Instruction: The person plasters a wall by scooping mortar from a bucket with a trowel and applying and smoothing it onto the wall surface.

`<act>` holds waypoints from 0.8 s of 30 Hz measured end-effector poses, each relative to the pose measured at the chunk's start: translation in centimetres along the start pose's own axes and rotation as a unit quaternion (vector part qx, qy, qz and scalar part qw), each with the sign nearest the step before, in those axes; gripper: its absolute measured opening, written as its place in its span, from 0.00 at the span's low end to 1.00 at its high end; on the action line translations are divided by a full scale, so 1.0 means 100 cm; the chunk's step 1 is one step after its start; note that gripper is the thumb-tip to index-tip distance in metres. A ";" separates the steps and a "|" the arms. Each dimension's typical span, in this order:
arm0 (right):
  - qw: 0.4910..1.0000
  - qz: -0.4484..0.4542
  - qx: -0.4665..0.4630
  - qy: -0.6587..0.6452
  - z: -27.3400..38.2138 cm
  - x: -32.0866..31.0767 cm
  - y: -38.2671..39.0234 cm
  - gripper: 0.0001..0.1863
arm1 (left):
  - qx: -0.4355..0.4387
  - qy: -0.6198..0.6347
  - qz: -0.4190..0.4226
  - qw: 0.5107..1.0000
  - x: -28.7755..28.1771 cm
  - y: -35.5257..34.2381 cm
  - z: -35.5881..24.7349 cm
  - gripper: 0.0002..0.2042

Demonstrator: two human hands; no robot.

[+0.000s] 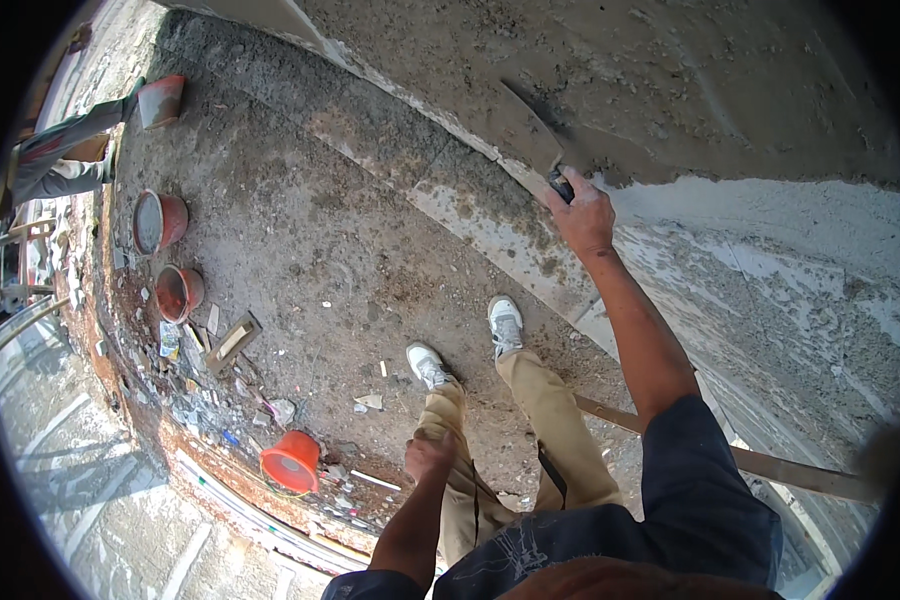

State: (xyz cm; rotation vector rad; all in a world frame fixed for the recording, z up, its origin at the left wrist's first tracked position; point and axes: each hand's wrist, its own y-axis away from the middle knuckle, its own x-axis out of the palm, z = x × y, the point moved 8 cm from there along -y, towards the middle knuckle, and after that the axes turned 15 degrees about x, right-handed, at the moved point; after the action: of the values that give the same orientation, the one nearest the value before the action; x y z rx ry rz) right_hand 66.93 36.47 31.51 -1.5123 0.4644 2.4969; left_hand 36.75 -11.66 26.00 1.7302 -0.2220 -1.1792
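Observation:
My right hand [582,210] is raised against a rough grey plastered wall [690,90] and grips the dark handle of a flat plastering trowel [518,130], whose blade lies on the wet plaster above the hand. My left hand [428,452] hangs low beside my left thigh, fingers curled, with nothing seen in it. My two legs in tan trousers and pale shoes [505,322] stand on the dusty concrete floor [300,230].
Several orange buckets lie on the floor, one tipped over [292,462] near the slab edge and others [178,292] at the left. A wooden float [232,342] lies among rubble. A long wooden batten [770,465] runs along the wall base. Another person's legs [65,150] are far left.

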 end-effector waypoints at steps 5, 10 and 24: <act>0.994 -0.013 0.007 -0.105 -0.031 -0.049 0.035 0.19 | -0.015 -0.002 0.041 0.999 0.003 -0.001 -0.001 0.35; 0.969 0.073 0.053 -0.228 -0.019 -0.089 0.055 0.21 | -0.031 -0.007 0.053 0.998 0.002 0.001 -0.002 0.35; 0.956 0.217 0.062 0.187 -0.174 0.123 0.045 0.25 | 0.018 -0.008 0.020 1.000 -0.002 -0.004 0.005 0.34</act>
State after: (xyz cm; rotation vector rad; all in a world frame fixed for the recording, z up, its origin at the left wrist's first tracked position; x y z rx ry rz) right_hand 74.18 26.03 13.84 -2.0188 1.1008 2.4012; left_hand 36.15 -11.67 25.75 1.7405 -0.2880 -1.1665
